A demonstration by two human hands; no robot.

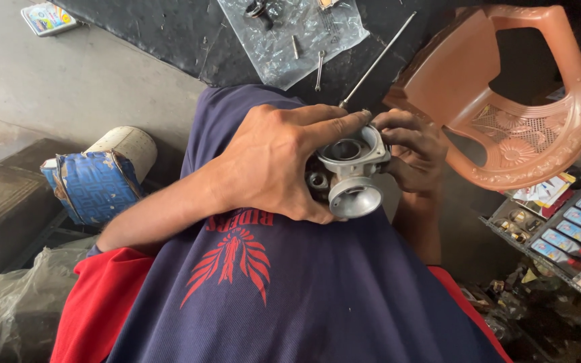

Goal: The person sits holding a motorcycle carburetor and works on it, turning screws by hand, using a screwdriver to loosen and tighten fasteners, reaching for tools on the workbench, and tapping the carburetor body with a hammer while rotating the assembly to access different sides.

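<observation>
The carburettor body [350, 171] sat between the left hand [274, 165] and the right hand [411, 151], above the person's shirt. Beyond the hands lay a plastic sheet [290, 37] with small parts on it, a thin rod [378, 59] just right of it, a chair [506, 101] farther right

Carburetor body [347, 168] hemmed in: left hand [274, 161] covers its near-left side, right hand [415, 148] its right. Just right of it stands a brown plastic chair [539, 101]. Beyond it, a thin rod [378, 59] and a plastic sheet [290, 33] with small parts. Bare grey floor [82, 81] well left.
</observation>
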